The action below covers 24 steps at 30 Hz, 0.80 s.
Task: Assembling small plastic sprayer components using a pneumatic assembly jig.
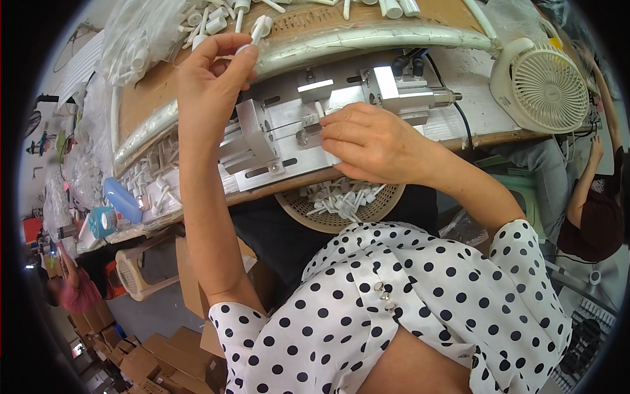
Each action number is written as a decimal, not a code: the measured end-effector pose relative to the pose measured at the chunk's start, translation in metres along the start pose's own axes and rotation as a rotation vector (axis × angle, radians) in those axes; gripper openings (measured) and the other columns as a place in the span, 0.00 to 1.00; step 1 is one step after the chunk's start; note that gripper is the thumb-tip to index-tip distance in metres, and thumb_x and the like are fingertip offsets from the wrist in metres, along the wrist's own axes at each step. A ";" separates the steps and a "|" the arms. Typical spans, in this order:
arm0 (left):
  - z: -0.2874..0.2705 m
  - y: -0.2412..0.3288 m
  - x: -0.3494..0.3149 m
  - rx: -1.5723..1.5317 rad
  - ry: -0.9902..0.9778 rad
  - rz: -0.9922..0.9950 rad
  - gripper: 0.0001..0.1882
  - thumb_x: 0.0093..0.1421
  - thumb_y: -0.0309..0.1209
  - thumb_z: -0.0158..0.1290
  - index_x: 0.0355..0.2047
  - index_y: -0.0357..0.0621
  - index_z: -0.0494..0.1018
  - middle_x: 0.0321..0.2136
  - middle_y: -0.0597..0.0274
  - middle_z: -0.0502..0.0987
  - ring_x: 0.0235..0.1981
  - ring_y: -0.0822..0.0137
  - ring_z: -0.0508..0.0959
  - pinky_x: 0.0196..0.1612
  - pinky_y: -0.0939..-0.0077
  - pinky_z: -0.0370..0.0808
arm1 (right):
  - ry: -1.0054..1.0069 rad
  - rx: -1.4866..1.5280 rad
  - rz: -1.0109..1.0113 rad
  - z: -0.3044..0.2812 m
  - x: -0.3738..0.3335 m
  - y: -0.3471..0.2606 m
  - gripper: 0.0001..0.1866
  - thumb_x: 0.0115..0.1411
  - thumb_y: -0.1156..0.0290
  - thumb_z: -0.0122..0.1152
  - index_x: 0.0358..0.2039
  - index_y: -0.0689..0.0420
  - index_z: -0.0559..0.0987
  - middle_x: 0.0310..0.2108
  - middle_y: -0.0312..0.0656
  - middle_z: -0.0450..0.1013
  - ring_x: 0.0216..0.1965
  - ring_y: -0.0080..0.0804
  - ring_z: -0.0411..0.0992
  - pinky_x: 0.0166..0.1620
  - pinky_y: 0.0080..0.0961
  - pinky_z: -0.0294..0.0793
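My left hand is raised over the near edge of a brown work board. Its thumb and fingers pinch a small white plastic part with a rounded head. Lower and to the right, my right hand is closed at the middle of a silver metal clamping fixture. A slim white plastic stem sticks up at its fingertips; the rest of that piece is hidden by the fingers. Beside those fingertips sits a clear block, with a thin metal rod running to it from the left.
A beige basket of white stemmed parts sits below the bench edge. More white parts and plastic bags are on the board. A white fan stands right, by a black cable. People work at both sides.
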<state>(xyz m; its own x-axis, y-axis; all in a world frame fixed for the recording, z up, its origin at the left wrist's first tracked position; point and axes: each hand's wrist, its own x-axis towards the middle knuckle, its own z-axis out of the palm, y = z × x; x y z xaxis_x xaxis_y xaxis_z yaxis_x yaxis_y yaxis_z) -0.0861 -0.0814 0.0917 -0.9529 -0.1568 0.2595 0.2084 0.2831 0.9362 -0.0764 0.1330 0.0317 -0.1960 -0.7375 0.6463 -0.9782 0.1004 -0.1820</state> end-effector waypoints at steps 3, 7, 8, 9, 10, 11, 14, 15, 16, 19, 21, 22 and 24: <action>-0.004 0.002 0.000 -0.076 -0.018 -0.059 0.13 0.52 0.31 0.56 0.35 0.35 0.72 0.27 0.64 0.73 0.23 0.77 0.72 0.24 0.87 0.67 | -0.065 -0.103 -0.008 0.003 0.002 0.005 0.07 0.40 0.74 0.57 0.23 0.61 0.71 0.27 0.41 0.68 0.34 0.35 0.69 0.41 0.28 0.68; -0.016 -0.003 0.005 -0.391 -0.032 -0.230 0.12 0.54 0.29 0.54 0.36 0.34 0.71 0.27 0.61 0.74 0.23 0.72 0.75 0.24 0.84 0.70 | -0.098 -0.051 0.045 0.003 0.003 0.004 0.08 0.42 0.72 0.57 0.25 0.59 0.71 0.28 0.40 0.67 0.32 0.36 0.69 0.38 0.28 0.68; -0.016 -0.005 0.006 -0.563 -0.043 -0.286 0.12 0.55 0.29 0.53 0.37 0.33 0.70 0.27 0.60 0.74 0.23 0.71 0.75 0.24 0.83 0.71 | -0.095 -0.059 0.046 -0.003 0.004 0.005 0.08 0.42 0.72 0.57 0.25 0.59 0.71 0.28 0.40 0.67 0.32 0.36 0.69 0.38 0.28 0.68; -0.019 -0.005 0.005 -0.626 -0.057 -0.283 0.12 0.56 0.28 0.51 0.38 0.33 0.69 0.28 0.58 0.74 0.24 0.69 0.75 0.25 0.82 0.72 | -0.168 0.020 0.102 -0.011 0.009 0.004 0.08 0.44 0.71 0.57 0.26 0.58 0.71 0.29 0.40 0.68 0.31 0.37 0.69 0.38 0.29 0.68; -0.020 -0.003 0.002 -0.622 -0.056 -0.282 0.12 0.56 0.28 0.51 0.38 0.33 0.69 0.28 0.58 0.74 0.24 0.69 0.75 0.25 0.82 0.72 | -0.242 0.101 0.157 -0.019 0.016 0.003 0.08 0.45 0.70 0.58 0.27 0.58 0.71 0.29 0.40 0.68 0.31 0.37 0.69 0.38 0.30 0.68; -0.020 -0.003 0.000 -0.621 -0.044 -0.276 0.12 0.56 0.28 0.52 0.38 0.33 0.69 0.28 0.58 0.74 0.24 0.69 0.75 0.25 0.82 0.72 | -0.285 0.057 0.161 -0.024 0.027 0.008 0.10 0.48 0.68 0.59 0.29 0.57 0.72 0.29 0.41 0.69 0.31 0.39 0.70 0.36 0.34 0.69; -0.019 -0.003 -0.003 -0.606 -0.008 -0.250 0.12 0.55 0.28 0.52 0.38 0.33 0.69 0.28 0.58 0.74 0.25 0.69 0.75 0.25 0.82 0.72 | -0.088 -0.077 0.178 -0.033 0.071 0.034 0.11 0.48 0.69 0.57 0.32 0.58 0.72 0.28 0.43 0.71 0.30 0.43 0.71 0.35 0.37 0.70; -0.019 -0.003 -0.004 -0.584 0.015 -0.235 0.12 0.55 0.28 0.52 0.38 0.33 0.69 0.28 0.58 0.74 0.25 0.69 0.76 0.25 0.81 0.72 | -0.039 -0.190 0.138 -0.031 0.085 0.048 0.12 0.47 0.72 0.56 0.35 0.59 0.72 0.29 0.44 0.71 0.30 0.42 0.71 0.35 0.36 0.69; -0.017 -0.004 -0.003 -0.584 0.020 -0.236 0.12 0.55 0.28 0.52 0.38 0.33 0.69 0.28 0.58 0.74 0.25 0.69 0.76 0.25 0.81 0.72 | -0.067 -0.213 0.220 -0.021 0.101 0.061 0.13 0.47 0.72 0.56 0.35 0.59 0.72 0.29 0.45 0.71 0.30 0.43 0.71 0.35 0.37 0.70; -0.020 -0.008 0.001 -0.555 0.003 -0.249 0.12 0.55 0.26 0.51 0.38 0.33 0.68 0.28 0.58 0.74 0.24 0.68 0.75 0.26 0.82 0.71 | -0.219 -0.243 0.306 0.008 0.136 0.082 0.12 0.47 0.70 0.56 0.33 0.60 0.73 0.28 0.48 0.73 0.31 0.45 0.72 0.35 0.38 0.71; -0.025 -0.012 -0.002 -0.552 0.003 -0.254 0.12 0.56 0.27 0.51 0.39 0.33 0.69 0.28 0.58 0.74 0.25 0.68 0.75 0.26 0.82 0.70 | -0.346 -0.257 0.319 0.014 0.136 0.097 0.11 0.47 0.68 0.56 0.30 0.60 0.75 0.27 0.50 0.73 0.32 0.46 0.73 0.35 0.38 0.72; -0.028 -0.013 -0.006 -0.547 0.009 -0.253 0.12 0.57 0.27 0.50 0.39 0.33 0.69 0.28 0.59 0.74 0.26 0.68 0.75 0.26 0.83 0.69 | -0.244 -0.177 0.202 0.013 0.130 0.105 0.11 0.48 0.68 0.56 0.31 0.61 0.75 0.24 0.48 0.73 0.28 0.41 0.73 0.31 0.34 0.71; -0.036 -0.014 -0.016 -0.522 -0.018 -0.244 0.11 0.57 0.27 0.49 0.39 0.32 0.69 0.27 0.59 0.74 0.25 0.69 0.75 0.26 0.83 0.69 | -0.147 -0.087 0.093 0.000 0.117 0.104 0.10 0.50 0.68 0.57 0.31 0.61 0.75 0.21 0.46 0.72 0.24 0.37 0.72 0.27 0.30 0.70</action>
<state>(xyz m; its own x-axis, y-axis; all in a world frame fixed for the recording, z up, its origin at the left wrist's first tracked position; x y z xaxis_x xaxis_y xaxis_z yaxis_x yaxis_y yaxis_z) -0.0657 -0.1174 0.0830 -0.9896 -0.1419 0.0214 0.0588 -0.2648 0.9625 -0.2012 0.0571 0.0879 -0.2800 -0.8111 0.5136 -0.9598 0.2258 -0.1668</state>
